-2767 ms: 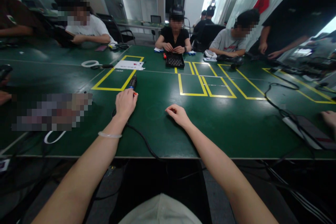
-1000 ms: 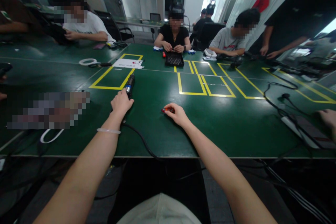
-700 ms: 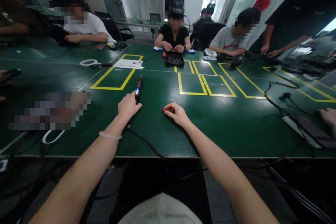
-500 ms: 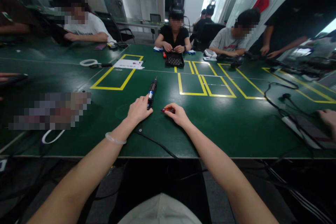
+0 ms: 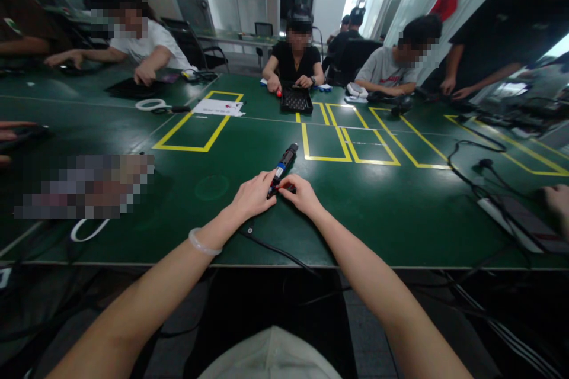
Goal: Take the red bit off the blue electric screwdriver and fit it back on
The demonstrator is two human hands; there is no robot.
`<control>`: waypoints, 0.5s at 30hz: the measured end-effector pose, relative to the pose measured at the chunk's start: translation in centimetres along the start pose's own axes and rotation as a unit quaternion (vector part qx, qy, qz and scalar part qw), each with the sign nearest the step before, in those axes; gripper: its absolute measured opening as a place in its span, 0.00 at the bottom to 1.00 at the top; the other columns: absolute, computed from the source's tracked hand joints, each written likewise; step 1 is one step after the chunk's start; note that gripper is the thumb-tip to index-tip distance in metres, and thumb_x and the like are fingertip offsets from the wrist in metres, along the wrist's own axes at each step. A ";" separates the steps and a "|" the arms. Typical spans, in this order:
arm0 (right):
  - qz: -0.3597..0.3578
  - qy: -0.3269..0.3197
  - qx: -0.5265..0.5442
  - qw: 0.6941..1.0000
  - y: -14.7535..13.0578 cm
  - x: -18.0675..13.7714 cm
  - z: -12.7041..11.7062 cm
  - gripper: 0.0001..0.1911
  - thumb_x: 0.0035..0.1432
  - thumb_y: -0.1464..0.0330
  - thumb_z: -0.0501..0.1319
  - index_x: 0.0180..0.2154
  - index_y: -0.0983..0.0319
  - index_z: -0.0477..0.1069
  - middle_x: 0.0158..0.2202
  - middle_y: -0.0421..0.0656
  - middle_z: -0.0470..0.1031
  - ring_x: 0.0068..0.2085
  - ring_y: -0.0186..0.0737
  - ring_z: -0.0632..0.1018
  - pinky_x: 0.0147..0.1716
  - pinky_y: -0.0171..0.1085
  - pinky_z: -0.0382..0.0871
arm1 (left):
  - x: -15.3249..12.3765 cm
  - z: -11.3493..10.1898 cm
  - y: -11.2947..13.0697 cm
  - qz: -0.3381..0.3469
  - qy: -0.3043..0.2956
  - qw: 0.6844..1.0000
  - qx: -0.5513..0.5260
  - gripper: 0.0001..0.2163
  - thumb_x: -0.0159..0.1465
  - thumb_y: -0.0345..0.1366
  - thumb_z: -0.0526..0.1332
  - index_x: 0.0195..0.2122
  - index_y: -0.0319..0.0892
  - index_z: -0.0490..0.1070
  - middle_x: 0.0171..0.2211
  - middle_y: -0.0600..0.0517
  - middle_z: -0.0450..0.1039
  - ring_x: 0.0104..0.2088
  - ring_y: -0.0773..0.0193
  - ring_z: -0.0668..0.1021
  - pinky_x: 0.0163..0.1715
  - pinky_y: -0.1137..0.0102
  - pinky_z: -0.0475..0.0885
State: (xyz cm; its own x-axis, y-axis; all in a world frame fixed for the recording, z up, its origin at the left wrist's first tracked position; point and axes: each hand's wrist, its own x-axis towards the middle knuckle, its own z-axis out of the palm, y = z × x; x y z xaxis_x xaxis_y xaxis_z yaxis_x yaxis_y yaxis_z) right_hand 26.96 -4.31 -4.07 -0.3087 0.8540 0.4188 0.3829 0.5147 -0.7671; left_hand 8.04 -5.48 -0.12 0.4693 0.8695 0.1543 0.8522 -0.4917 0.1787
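My left hand grips the rear of a black electric screwdriver with a blue-and-white label. Its metal tip points away from me and to the right. My right hand pinches a small red-and-black piece, mostly covered by the fingers, so its kind is unclear. This piece is right at the screwdriver's back end; whether the two touch is hidden. Below my left hand a black cable runs along the green table toward its near edge.
Yellow tape rectangles mark the table ahead. Beyond them, a person sits behind a black tray. A white paper and a white cable loop lie left of it. Black cables sprawl at right.
The screwdriver and my left hand have moved right, up to my right hand, and its tip has swung further right. Across the table, the person at left has put down a dark flat object.
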 end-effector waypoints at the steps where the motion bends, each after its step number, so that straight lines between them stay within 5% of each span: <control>1: -0.001 -0.001 -0.011 1.000 0.0 0.0 0.0 0.01 0.58 0.71 0.64 0.35 0.60 0.74 0.36 0.41 0.73 0.38 0.39 0.73 0.42 0.39 0.68 | 0.0 0.0 0.0 0.000 -0.001 1.000 -0.002 0.32 0.63 0.40 0.58 0.69 0.45 0.52 0.60 0.41 0.66 0.54 0.47 0.76 0.46 0.59 0.74; 15: -0.013 0.007 -0.061 0.998 -0.8 -0.1 -0.5 0.08 0.64 0.69 0.60 0.40 0.58 0.79 0.39 0.45 0.80 0.41 0.43 0.76 0.47 0.43 0.68 | 0.3 0.4 0.1 -0.057 0.019 0.998 -0.019 0.28 0.68 0.51 0.53 0.67 0.46 0.58 0.52 0.41 0.68 0.48 0.48 0.76 0.45 0.58 0.72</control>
State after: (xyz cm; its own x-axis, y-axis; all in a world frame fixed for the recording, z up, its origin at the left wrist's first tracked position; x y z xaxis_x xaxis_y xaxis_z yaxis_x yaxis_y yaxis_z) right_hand 27.11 -4.80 -3.25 -0.3079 0.8405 0.4458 0.4775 0.5418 -0.6917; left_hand 8.32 -5.24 -0.40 0.3597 0.9179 0.1674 0.8900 -0.3914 0.2340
